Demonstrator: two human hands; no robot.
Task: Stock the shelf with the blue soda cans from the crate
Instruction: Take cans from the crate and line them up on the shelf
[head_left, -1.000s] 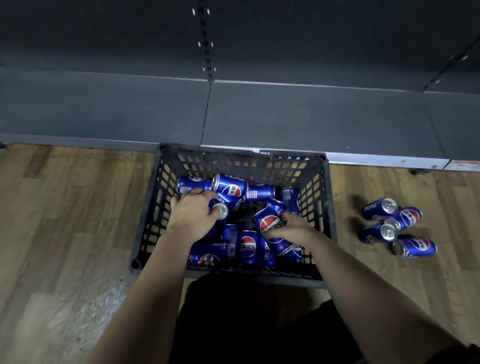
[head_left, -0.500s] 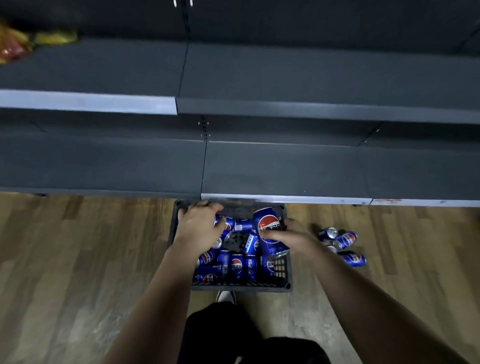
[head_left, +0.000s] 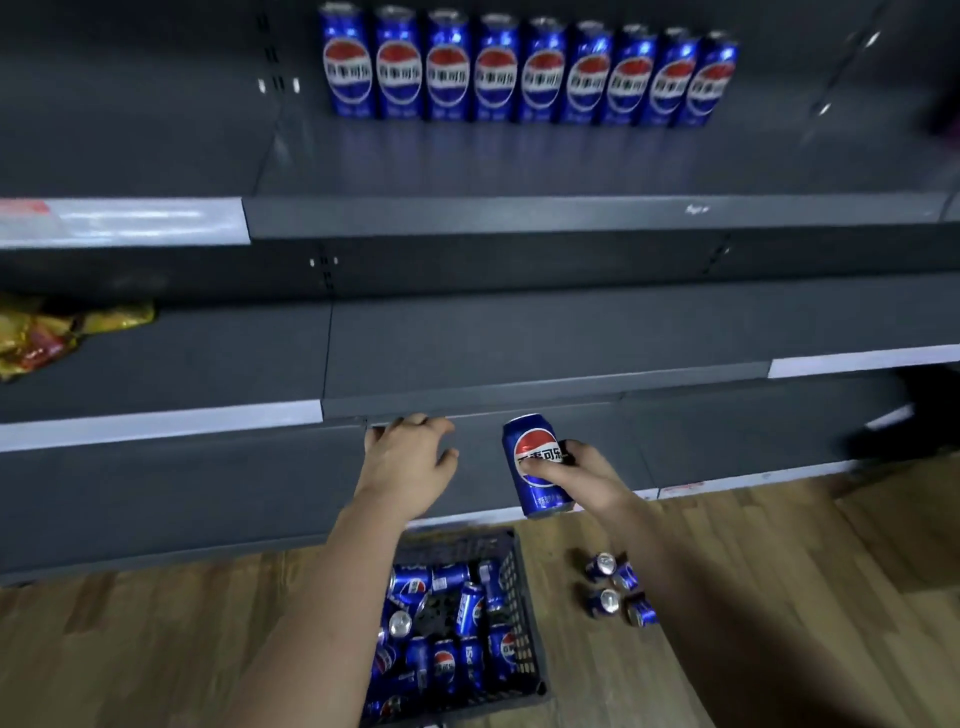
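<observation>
My right hand (head_left: 582, 475) grips one blue soda can (head_left: 535, 465) upright, raised in front of the lower shelf edge. My left hand (head_left: 408, 457) is lifted beside it, empty, fingers loosely spread near the edge of the middle shelf (head_left: 519, 343). Below my arms the dark crate (head_left: 524, 613) sits on the floor with several blue cans lying jumbled inside. A row of several blue cans (head_left: 524, 67) stands upright at the back of the upper shelf (head_left: 519, 166).
Several loose blue cans (head_left: 618, 592) lie on the wooden floor right of the crate. Yellow and red snack bags (head_left: 47, 332) sit at the left end of the middle shelf. A dark object (head_left: 914, 415) stands at the right edge.
Both hands have risen out of the crate. The right one lifted a can up to shelf height, the left came up empty. The view tilted upward, showing the stocked upper shelf.
</observation>
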